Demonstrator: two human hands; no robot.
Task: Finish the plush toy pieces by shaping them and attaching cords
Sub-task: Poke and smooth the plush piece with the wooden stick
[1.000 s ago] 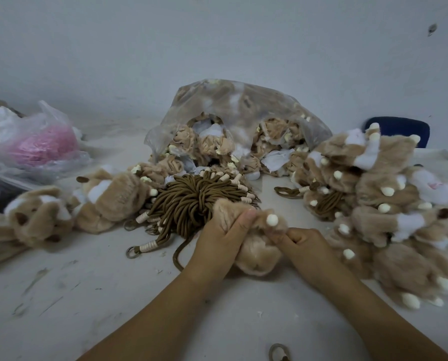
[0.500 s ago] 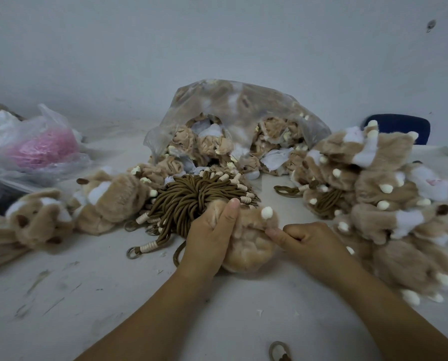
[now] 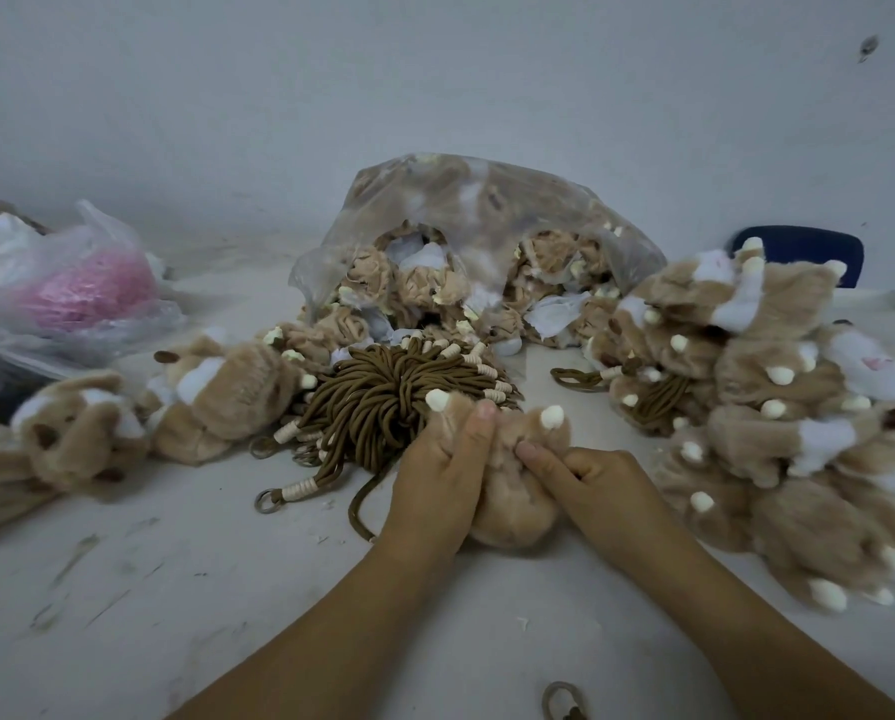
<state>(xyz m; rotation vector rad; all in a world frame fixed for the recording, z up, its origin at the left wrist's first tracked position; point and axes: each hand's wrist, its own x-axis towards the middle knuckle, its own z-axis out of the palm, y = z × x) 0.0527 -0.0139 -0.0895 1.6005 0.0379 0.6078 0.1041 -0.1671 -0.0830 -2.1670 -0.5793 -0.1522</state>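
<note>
I am gripping the tan plush piece [image 3: 513, 511] on the table [image 3: 175, 563] in my curled left hand [image 3: 445, 475], steadying it while my right hand [image 3: 596, 485] is pressing 1 forefinger into its fur, shaping it; whether that hand is pinching, I cannot tell.

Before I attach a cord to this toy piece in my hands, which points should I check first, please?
1. Plush piece held firmly: ok, left hand grips it, right hand pinches it.
2. Cord bundle within reach: ok, just behind the left hand.
3. Piece fully shaped: cannot tell, hands cover it.
4. Cord already attached: cannot tell; a loose cord disappears under the left hand.
5. Finished pile kept apart: ok, it lies to the right.
</note>
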